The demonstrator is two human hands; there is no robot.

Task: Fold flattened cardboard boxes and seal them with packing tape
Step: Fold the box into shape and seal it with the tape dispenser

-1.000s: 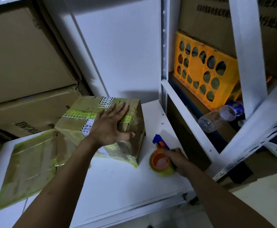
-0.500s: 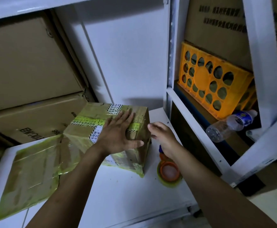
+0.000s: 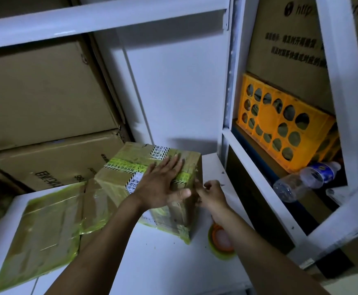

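two hands are on the assembled cardboard box [image 3: 152,179] at the back of the white table [image 3: 152,258]. the right hand [image 3: 211,193] has left the tape roll [image 3: 221,243], which lies flat near the box's corner, and now presses curled fingers, holding nothing, to the box's right side; taping appears finished, smoothing underway. the left hand [image 3: 163,188] lies open and flat on top. the box's long axis runs back-left to front-right, beside a flattened box [image 3: 46,231].
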